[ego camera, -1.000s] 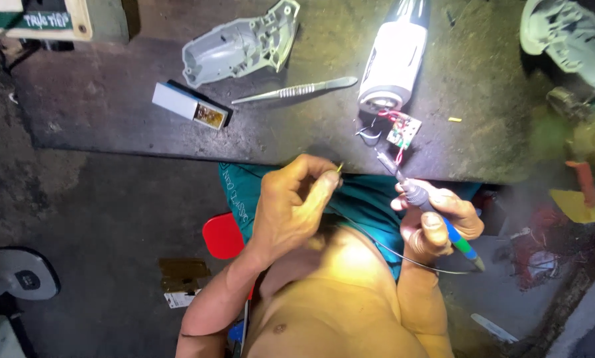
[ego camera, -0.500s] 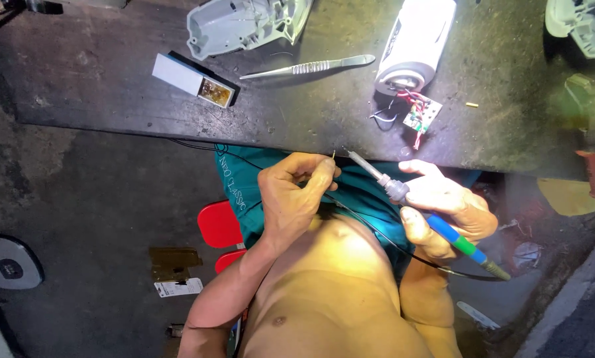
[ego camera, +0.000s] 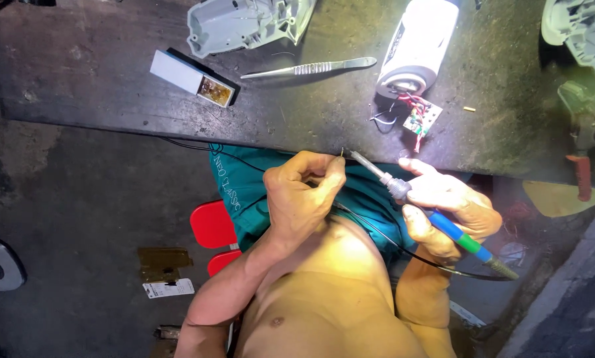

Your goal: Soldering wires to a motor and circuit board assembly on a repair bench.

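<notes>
My left hand [ego camera: 305, 199] pinches a thin wire end [ego camera: 342, 153] just below the front edge of the dark workbench [ego camera: 99, 79]. My right hand [ego camera: 443, 205] grips a soldering iron [ego camera: 436, 215] with a blue and green handle. Its metal tip [ego camera: 358, 159] points left and almost touches the wire end. On the bench above lie a white cylindrical motor body [ego camera: 418, 43] and a small circuit board [ego camera: 421, 119] joined to it by coloured wires.
Metal tweezers [ego camera: 311, 67], a small open box [ego camera: 193, 78] and a grey plastic housing [ego camera: 244, 23] lie on the bench. Another grey housing [ego camera: 579, 33] sits at the far right. A red stool [ego camera: 213, 225] stands under me. The iron's black cord [ego camera: 403, 248] runs across my lap.
The iron's tip swung down from near the circuit board to meet the wire end in my left hand. The view shifted slightly toward the bench.
</notes>
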